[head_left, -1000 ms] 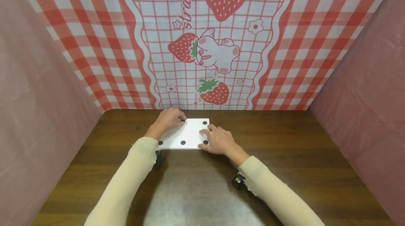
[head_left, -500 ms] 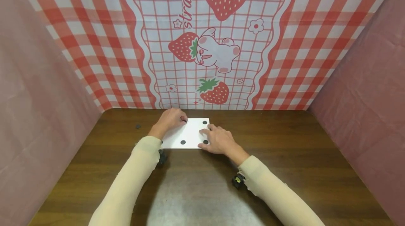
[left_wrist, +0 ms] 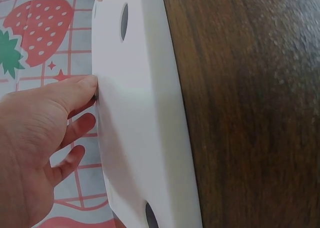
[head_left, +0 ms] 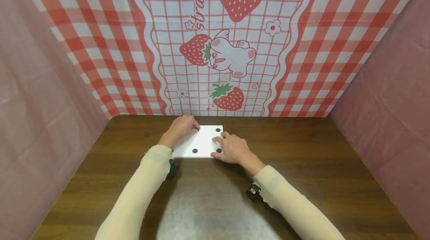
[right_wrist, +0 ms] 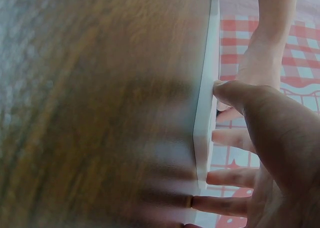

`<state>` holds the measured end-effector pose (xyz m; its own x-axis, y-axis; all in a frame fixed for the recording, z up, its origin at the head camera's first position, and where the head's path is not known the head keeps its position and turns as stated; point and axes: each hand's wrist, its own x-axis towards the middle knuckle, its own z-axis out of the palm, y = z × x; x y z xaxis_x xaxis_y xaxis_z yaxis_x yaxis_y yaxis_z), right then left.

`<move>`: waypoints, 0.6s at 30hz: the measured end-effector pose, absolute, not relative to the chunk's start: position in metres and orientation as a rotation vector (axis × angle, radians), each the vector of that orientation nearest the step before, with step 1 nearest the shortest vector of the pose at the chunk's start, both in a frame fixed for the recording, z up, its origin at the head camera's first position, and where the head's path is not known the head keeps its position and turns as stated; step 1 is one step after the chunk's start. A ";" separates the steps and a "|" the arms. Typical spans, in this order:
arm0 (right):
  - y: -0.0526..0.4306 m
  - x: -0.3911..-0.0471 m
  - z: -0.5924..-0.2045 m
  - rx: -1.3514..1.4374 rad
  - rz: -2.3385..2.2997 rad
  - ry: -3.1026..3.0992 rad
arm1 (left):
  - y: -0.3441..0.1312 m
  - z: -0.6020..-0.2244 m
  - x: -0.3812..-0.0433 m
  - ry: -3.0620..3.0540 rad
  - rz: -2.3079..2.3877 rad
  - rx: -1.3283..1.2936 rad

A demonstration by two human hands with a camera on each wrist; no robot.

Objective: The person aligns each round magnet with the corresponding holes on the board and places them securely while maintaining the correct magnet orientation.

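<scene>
A flat white board (head_left: 201, 143) lies on the wooden table, with round black discs set in its top. Near its far edge my left hand (head_left: 181, 126) pinches a small black disc (head_left: 197, 128) between thumb and index finger, mostly hidden by the fingertips. In the left wrist view the thumb and fingers (left_wrist: 82, 87) meet at the board's edge. With its fingers spread, my right hand (head_left: 233, 148) rests on the board's right side, the thumb on the near edge. One board disc (head_left: 195, 151) shows at the near middle, another (head_left: 218, 130) at the far right.
A loose black disc (head_left: 146, 133) lies on the table (head_left: 285, 139) left of the board. Behind stands a red-checked strawberry cloth (head_left: 231, 46), close to the board's far edge. Pink cloths (head_left: 386, 83) hang at both sides. Dark wrist cameras sit under both sleeves.
My left hand has shifted slightly right along the far edge with the disc; its wrist now covers most of the board's near-left disc. My right hand keeps its place.
</scene>
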<state>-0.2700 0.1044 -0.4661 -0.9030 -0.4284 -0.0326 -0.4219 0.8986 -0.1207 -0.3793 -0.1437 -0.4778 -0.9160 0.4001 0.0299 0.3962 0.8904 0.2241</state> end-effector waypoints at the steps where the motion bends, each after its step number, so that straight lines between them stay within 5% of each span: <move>1: 0.104 -0.270 -0.466 -0.673 -0.169 3.005 | -0.142 -0.472 -0.373 3.033 0.357 0.633; 10: 0.104 -0.269 -0.465 -0.682 -0.173 3.006 | -0.137 -0.450 -0.350 3.051 0.350 0.617; 18: 0.105 -0.269 -0.466 -0.682 -0.166 3.011 | -0.142 -0.471 -0.373 3.017 0.332 0.643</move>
